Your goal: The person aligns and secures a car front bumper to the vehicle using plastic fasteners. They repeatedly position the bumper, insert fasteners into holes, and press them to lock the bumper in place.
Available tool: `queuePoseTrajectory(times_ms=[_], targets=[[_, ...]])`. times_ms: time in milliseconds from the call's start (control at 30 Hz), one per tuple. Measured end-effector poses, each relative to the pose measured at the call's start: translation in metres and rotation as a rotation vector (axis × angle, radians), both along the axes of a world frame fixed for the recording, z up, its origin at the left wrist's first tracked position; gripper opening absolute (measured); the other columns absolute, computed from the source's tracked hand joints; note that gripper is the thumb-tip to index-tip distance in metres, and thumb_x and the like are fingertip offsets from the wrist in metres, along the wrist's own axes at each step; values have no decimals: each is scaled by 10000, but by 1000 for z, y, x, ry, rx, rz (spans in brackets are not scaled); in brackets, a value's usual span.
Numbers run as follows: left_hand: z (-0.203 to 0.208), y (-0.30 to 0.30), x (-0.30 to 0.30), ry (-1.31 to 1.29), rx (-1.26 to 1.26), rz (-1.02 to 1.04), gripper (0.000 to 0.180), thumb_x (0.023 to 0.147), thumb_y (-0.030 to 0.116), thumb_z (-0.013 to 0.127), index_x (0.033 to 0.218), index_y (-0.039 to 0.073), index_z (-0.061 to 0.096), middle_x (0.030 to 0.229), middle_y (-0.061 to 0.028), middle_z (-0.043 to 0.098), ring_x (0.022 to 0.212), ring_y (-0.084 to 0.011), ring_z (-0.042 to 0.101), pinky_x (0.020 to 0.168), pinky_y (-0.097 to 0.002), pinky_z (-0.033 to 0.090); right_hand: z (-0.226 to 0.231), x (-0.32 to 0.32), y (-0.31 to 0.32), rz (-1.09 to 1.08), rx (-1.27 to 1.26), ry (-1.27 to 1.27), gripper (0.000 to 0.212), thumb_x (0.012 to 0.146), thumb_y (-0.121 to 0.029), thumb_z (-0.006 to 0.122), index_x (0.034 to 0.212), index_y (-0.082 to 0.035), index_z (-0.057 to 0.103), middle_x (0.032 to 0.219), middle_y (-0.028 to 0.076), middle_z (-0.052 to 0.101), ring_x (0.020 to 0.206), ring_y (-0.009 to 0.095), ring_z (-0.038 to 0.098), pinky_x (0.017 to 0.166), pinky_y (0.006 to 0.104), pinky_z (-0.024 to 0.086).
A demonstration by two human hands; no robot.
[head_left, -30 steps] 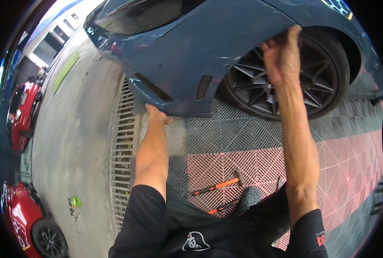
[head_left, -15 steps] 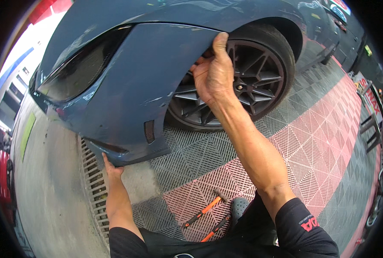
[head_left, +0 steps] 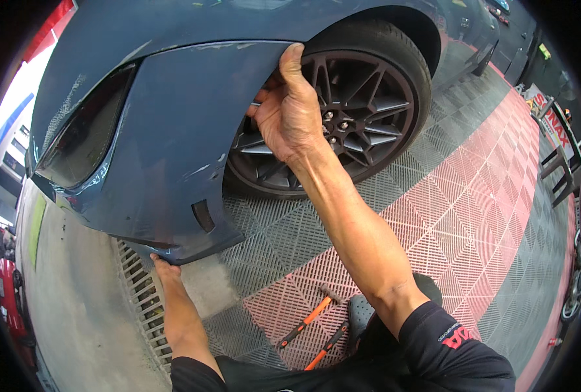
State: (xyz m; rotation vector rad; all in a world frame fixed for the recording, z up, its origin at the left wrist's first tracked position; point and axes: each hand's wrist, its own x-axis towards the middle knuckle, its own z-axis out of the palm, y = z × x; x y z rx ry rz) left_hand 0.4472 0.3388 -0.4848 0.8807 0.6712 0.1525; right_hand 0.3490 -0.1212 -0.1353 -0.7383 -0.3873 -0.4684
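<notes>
The dark blue-grey front bumper [head_left: 166,130] of a car is between my two hands. My right hand [head_left: 292,114] is closed around its rear edge beside the wheel arch, thumb on the upper corner and fingers curled behind the panel. Low down at the front, my left hand [head_left: 165,266] supports the bumper's bottom edge; its thumb side shows, while the other fingers are hidden underneath. Pale scuffs mark the panel's edges, and a small dark vent [head_left: 203,216] sits near its lower rear corner. The dark-tinted headlight [head_left: 88,134] adjoins it on the left.
A dark multi-spoke wheel [head_left: 343,117] stands just behind my right hand. On the red and grey floor tiles [head_left: 447,209] lie an orange-handled hammer [head_left: 309,319] and a second orange-and-black handle [head_left: 328,345], close to my shoe. A metal drain grate [head_left: 140,287] runs along the left.
Both hands keep their holds on the bumper. The bumper, car and right hand appear farther left in the view, and the left hand sits slightly lower.
</notes>
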Motion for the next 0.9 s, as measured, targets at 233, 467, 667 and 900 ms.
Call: queuePoseTrajectory(times_ms=[233,467,667,900], targets=[[9,-11,-10,17,-69,-56,674,1119,515,322,1591,36,363,1659,-106,369,1491,-309,405,1244,-491,321,32,10,-1,-410,220,-39,876,1034,-709,317,1351,84,513,1328,178,611,1264,279,583,1089,425,488],[16,16,-13,105,-202,-30,689,1065,541,462,1596,111,373,1653,-97,386,1478,-343,419,1219,-556,337,74,16,-12,-548,55,-157,1009,984,-793,125,1615,-18,265,1669,194,284,1536,376,249,1274,546,156],[16,8,-14,67,-226,-72,707,1070,571,431,1605,116,359,1662,-77,375,1499,-317,395,1243,-529,315,80,20,-17,-672,82,-86,1000,977,-803,116,1663,-95,-42,1735,126,40,1602,343,19,1296,536,103],[10,-20,-11,21,-164,-26,717,1098,564,366,1613,67,328,1672,-100,348,1512,-321,369,1259,-522,295,81,22,-19,-663,141,-119,1009,983,-800,217,1667,-80,38,1725,153,98,1587,336,109,1285,515,147]])
